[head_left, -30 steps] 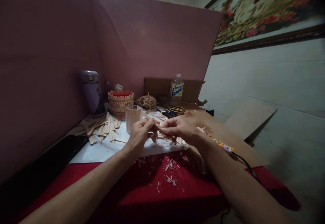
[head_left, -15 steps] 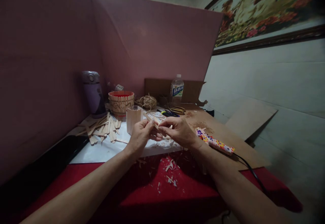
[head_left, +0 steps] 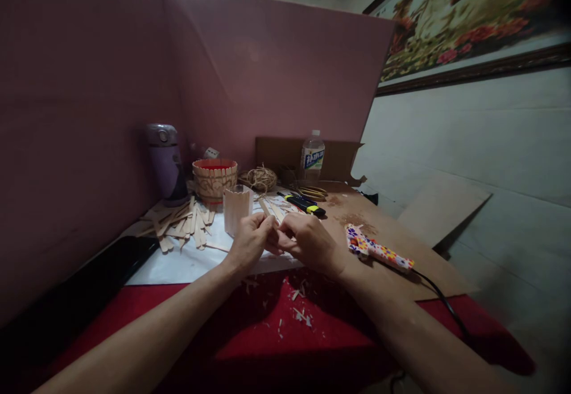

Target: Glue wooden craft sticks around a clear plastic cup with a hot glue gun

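My left hand (head_left: 252, 240) is closed around a flat wooden craft stick (head_left: 264, 206), whose far end slants up and away past the thumb. Against it, my right hand (head_left: 310, 240) is closed too, its fingers pinched at the near end of the stick; the fingertips hide that end. Just behind my left hand stands a small clear cup (head_left: 237, 209) with craft sticks upright around its side. More loose craft sticks (head_left: 190, 224) lie in a heap to the left. Wood shavings (head_left: 302, 316) are scattered on the red cloth below my hands.
At the back are a purple flask (head_left: 167, 165), a stick-sided basket (head_left: 215, 183), a twine ball (head_left: 261, 178) and a labelled bottle (head_left: 313, 156). A black-and-yellow cutter (head_left: 306, 205) and scissors (head_left: 312, 192) lie beyond my right hand. A flowered glue gun (head_left: 379, 251) with a cord rests on cardboard (head_left: 428, 275).
My right hand has turned and dropped slightly, its fingers now closer against my left hand. More of the black-and-yellow cutter shows behind it. The view has shifted a little.
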A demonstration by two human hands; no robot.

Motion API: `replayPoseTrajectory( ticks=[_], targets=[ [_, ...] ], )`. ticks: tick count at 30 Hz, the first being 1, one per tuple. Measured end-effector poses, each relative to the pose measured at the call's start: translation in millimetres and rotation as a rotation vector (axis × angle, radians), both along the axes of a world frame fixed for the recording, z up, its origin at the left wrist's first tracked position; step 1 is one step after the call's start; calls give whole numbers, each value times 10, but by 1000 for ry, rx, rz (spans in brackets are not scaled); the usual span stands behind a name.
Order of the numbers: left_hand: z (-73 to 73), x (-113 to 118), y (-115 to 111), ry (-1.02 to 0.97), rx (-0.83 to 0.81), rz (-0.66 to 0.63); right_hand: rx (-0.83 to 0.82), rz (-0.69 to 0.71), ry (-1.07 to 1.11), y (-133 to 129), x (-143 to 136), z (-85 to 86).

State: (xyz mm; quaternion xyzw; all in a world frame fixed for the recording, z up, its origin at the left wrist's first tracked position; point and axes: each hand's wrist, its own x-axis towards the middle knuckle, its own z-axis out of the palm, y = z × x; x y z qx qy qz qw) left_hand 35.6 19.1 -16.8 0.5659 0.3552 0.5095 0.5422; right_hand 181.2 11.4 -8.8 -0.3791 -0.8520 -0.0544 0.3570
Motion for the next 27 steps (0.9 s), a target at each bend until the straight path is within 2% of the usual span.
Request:
replayPoseTrajectory(
  ticks=[4,10,13,20,23,27],
  targets=[
    [17,-3,-16,-21,-20,-21,10,-51,36,11,-23,-15],
    [61,-19,-15,-73,-68,-60,-254,100,231,80,75,70],
    [69,-19,-19,-58,-65,-50,-310,138,246,84,101,85],
    [42,8,-25,-3,-50,-1,-254,115,194,29,29,56],
    [21,22,-26,10,-42,35,-220,52,259,-8,-25,31],
    [31,18,-28,-35,-64,8,-264,9,371,-11,-66,17]
  ],
)
